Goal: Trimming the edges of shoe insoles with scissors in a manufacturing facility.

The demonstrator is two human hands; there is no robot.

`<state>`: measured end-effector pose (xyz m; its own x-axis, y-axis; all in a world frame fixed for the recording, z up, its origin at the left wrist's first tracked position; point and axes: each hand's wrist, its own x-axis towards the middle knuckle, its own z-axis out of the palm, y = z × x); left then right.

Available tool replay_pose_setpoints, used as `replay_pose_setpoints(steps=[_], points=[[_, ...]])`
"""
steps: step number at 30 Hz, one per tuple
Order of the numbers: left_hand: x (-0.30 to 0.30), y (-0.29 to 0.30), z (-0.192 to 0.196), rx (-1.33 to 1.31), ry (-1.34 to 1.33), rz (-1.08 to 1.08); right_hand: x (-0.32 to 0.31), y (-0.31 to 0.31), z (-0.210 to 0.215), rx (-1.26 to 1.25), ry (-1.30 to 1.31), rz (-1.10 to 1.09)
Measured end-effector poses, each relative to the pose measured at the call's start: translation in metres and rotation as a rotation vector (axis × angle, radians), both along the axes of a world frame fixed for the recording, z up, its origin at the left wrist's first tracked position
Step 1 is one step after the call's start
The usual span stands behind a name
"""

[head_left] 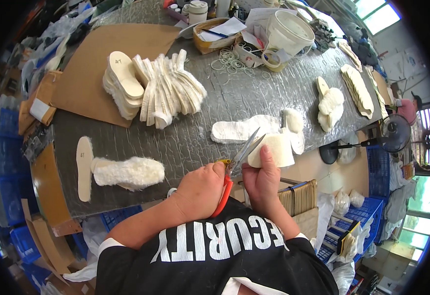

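Note:
My left hand (202, 191) grips a pair of scissors (230, 171) with red and yellow on the handles. The blades are apart and point up and to the right, their tips beside the cream fabric piece (277, 150). That piece is pinched in my right hand (264, 178), thumb on top. Just beyond it on the table lies a white fluffy insole (242, 130). Another white fleecy piece (293, 127) lies to its right, partly behind the fabric. To the left of my left hand rest a fluffy insole pile (129, 172) and a flat cream insole (84, 169).
Stacked fleece insoles (168, 91) stand by a brown cardboard sheet (97, 49) on the dark table (190, 142). At the back are a white bucket (289, 34) and rubber bands (230, 61). More insoles (356, 91) lie right, near a fan (394, 132). A person (408, 109) is far right.

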<state>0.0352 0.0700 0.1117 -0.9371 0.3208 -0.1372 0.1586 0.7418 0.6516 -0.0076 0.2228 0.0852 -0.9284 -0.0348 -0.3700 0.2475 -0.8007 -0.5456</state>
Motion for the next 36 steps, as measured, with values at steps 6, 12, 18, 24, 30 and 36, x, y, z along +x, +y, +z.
replay_pose_setpoints(steps=[6, 12, 18, 24, 30, 36], points=[[0.002, 0.001, 0.000, 0.041, -0.023, -0.015, 0.001, -0.001, -0.002, 0.057, 0.067, -0.012], [0.003, 0.001, 0.000, 0.062, -0.004, -0.028, 0.003, 0.000, -0.002, 0.051, 0.064, -0.006], [0.005, 0.001, 0.001, 0.032, -0.001, -0.054, 0.005, 0.000, -0.002, 0.051, 0.105, -0.013], [0.007, -0.001, 0.000, 0.249, -0.101, 0.043, 0.004, 0.003, -0.003, 0.071, 0.150, -0.015], [0.007, -0.008, 0.005, 0.227, -0.007, 0.109, 0.002, 0.001, 0.006, 0.098, 0.197, 0.058], [0.007, -0.008, 0.004, 0.058, 0.039, 0.027, 0.008, 0.002, -0.008, 0.143, 0.183, 0.006]])
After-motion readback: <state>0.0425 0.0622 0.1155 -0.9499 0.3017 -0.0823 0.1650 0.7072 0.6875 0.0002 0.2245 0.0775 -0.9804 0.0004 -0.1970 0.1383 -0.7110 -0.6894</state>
